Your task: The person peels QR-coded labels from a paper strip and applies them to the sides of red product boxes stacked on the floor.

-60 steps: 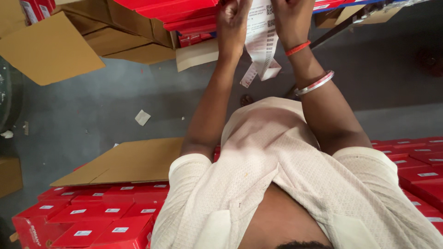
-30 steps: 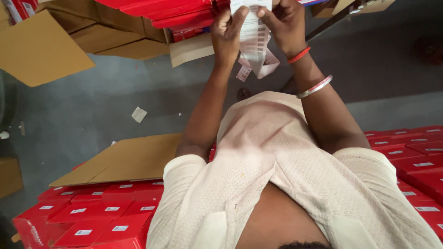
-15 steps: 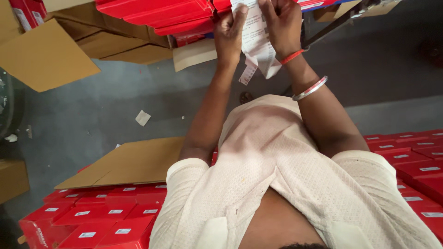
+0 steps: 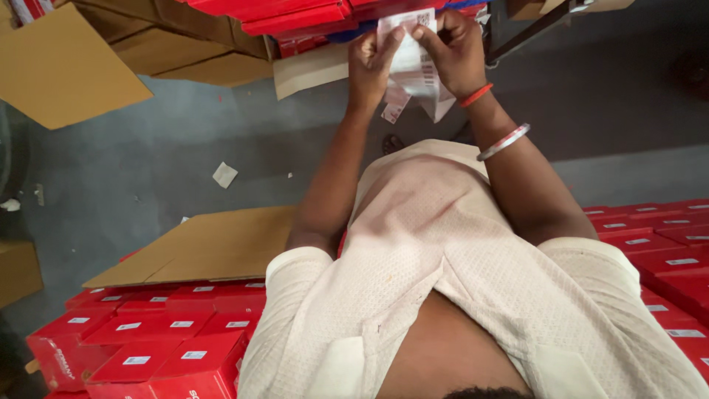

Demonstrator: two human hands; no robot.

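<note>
We are looking down at a label strip [image 4: 410, 55], a white sheet of printed stickers, held up at the far end of the scene just in front of a stack of red boxes [image 4: 295, 15]. Its long axis is running near to far, with loose tails hanging toward the near side below the hands.

The left hand [image 4: 373, 63] is pinching the strip's left edge, thumb and fingertips closed on the paper. The right hand [image 4: 454, 52] is gripping the right edge, fingers curled round and clamped on the same strip, forefinger pressing near the top. Both hands are touching the strip, so neither is nearer; the strip is lying between them, to the right of the left fingers and to the left of the right fingers.

On the right wrist we are noting a red band [image 4: 476, 95] and, nearer along the forearm, a silver bangle [image 4: 503, 142].

Further out, a cardboard flap [image 4: 310, 70] is jutting from under the far stack. A large open carton [image 4: 66, 63] is sitting at far left. A flat cardboard sheet [image 4: 199, 247] is resting on the near rows of small red boxes [image 4: 148, 340]. A paper scrap [image 4: 224, 175] is lying on the grey floor [image 4: 148, 162].
</note>
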